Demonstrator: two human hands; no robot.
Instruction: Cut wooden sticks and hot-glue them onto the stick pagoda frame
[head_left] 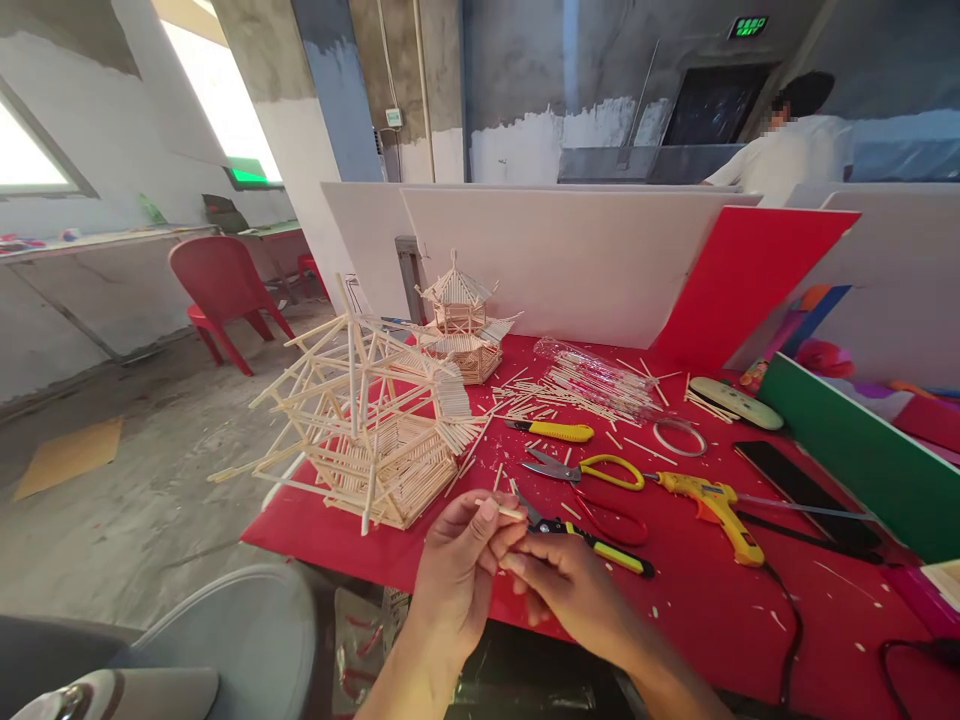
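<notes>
My left hand (456, 555) pinches a short wooden stick (511, 512) between thumb and fingers, over the table's front edge. Touching it from the right is my right hand (574, 580), its thumb and fingers pressed together; whatever lies in that pinch is hidden. Left of my hands stands a half-open model pavilion (405, 460) of wooden sticks, with bare sticks jutting out. Behind it is a smaller stick pagoda (459, 320) with a tiered roof. Just past my right hand lie yellow-and-black pliers (619, 557), red-handled scissors (622, 525) and yellow-handled scissors (611, 470).
On the red table (697, 620) lie a yellow utility knife (555, 431), a yellow glue gun (712, 510) with its cord, a tape roll (679, 437), a black phone-like slab (795, 490) and loose sticks (592, 385). White boards (570, 250) stand behind. A person (799, 150) is beyond them.
</notes>
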